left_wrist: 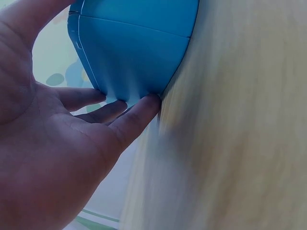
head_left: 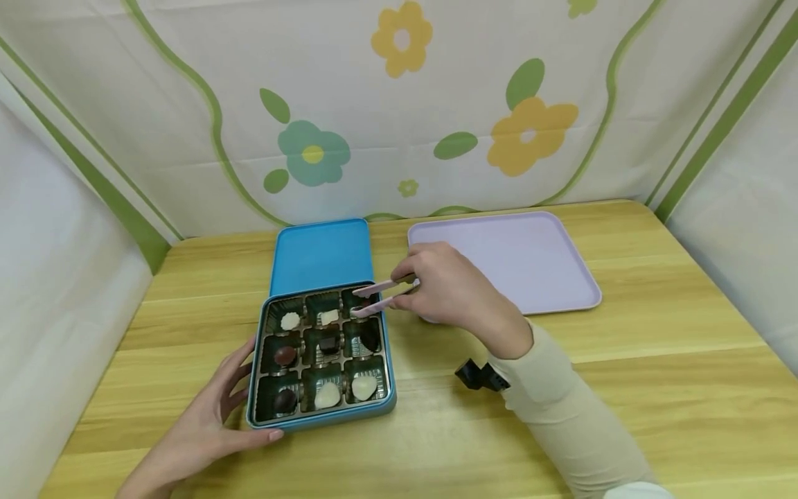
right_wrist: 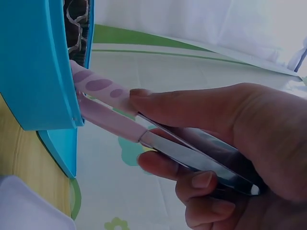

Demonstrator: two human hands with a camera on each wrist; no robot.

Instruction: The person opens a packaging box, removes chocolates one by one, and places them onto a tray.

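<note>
A blue box [head_left: 388, 398] stands on the table, with a divided dark tray of chocolates inside. My left hand [head_left: 202, 426] holds its near left corner, thumb along the front and fingertips pressed against the left side [left_wrist: 134, 52]. My right hand [head_left: 451, 287] grips metal tongs with pink tips [head_left: 374, 306], thumb on one arm and fingers under the other. The tong tips are apart and reach into the far right compartment, around a small reddish chocolate [head_left: 366, 302] partly hidden by them. A white chocolate [head_left: 328, 317] lies in the compartment beside it.
A blue lid [head_left: 323, 253] lies behind the box. The light purple tray [head_left: 524, 260] is at the back right, partly behind my right hand. A black strap piece [head_left: 476, 375] sticks out from my right sleeve. A flowered curtain [head_left: 374, 118] closes off the back.
</note>
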